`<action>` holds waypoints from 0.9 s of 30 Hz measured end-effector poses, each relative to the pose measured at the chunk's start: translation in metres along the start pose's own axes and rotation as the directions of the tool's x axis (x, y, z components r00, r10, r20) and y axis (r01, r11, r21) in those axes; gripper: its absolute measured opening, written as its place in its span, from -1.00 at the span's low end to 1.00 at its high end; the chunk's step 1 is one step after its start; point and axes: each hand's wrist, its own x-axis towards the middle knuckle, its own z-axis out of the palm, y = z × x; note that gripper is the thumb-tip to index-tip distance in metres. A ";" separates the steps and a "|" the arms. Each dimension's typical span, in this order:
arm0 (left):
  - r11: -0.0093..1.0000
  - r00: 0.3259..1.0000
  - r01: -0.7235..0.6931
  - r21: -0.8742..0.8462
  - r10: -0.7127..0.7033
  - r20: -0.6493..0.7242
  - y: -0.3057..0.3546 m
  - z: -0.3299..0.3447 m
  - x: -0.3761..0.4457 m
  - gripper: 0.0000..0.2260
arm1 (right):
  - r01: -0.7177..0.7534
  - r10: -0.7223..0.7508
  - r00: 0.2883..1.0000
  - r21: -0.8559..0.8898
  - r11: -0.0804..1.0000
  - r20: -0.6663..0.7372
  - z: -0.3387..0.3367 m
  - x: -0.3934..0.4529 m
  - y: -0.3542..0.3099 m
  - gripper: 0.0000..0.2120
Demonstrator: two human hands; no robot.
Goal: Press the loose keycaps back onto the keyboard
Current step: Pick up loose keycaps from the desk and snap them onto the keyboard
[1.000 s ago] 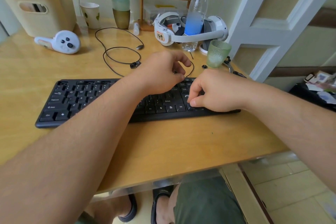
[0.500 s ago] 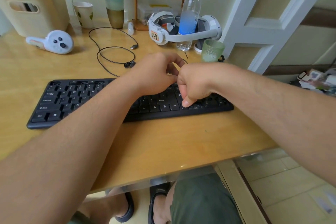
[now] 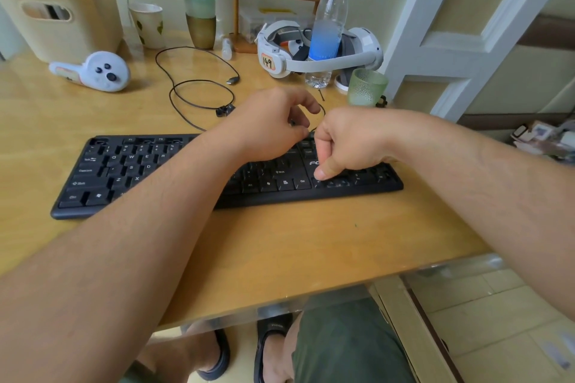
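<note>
The black keyboard (image 3: 130, 171) lies across the wooden desk (image 3: 280, 242). My left hand (image 3: 267, 127) hovers over its middle-right part with fingers curled, pinching a small dark piece that looks like a keycap (image 3: 292, 123). My right hand (image 3: 348, 143) is curled into a fist right beside it, knuckles almost touching the left fingers. Its thumb tip presses down on the keyboard's bottom row near the arrow keys. Both hands and forearms hide much of the keyboard's middle. No other loose keycaps are visible.
Behind the keyboard lie a black looped cable (image 3: 199, 93), a white controller (image 3: 102, 73), a white headset (image 3: 311, 53), a water bottle (image 3: 329, 25) and a green glass (image 3: 367, 87). A beige basket (image 3: 62, 9) and cups stand at the back. The desk edge runs close to my knees.
My right hand has moved left from the keyboard's right end to meet my left hand, its thumb still on the bottom row. The left hand has stayed in place.
</note>
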 end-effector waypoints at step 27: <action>0.998 1.000 -0.018 0.058 0.017 0.027 0.003 0.002 0.000 -0.73 | -0.046 0.047 0.999 0.053 0.998 -0.011 0.012 -0.002 0.004 -0.78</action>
